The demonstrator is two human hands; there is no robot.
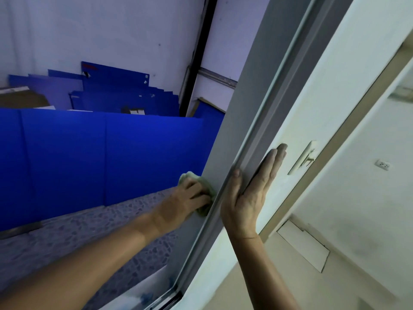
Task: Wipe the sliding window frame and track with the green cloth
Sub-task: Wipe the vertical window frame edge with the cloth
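The left hand [190, 198] is closed over the green cloth [204, 189], fingers curled down on it and pressing it flat against the grey outer face of the sliding window frame [245, 121]. The cloth is bunched under the palm; only a pale green edge shows above the knuckles and a small fold below the hand, right at the frame's raised lip. The left forearm reaches out through the open window to get there.

Just across that lip, the right hand [250, 193] rests open on the frame's inner side: fingers straight and together, lying flat along the white face, with the thumb hooked over the grey edge (it holds nothing, only braces). The two hands sit almost level with each other, with the narrow ridge of the frame between them.

The frame runs as a long slanted bar from the bottom centre up to the top right, and its grey face above the cloth is bare all the way up. Below the hands it meets the bottom track [165, 298], a metal channel at the lower edge of the view. A recessed latch [304, 157] sits in the white face just beyond the right fingertips.

Outside, past the left hand, a speckled ledge [89, 238] lies under the forearm, with blue panels [111, 153] standing behind it, well apart from the frame.
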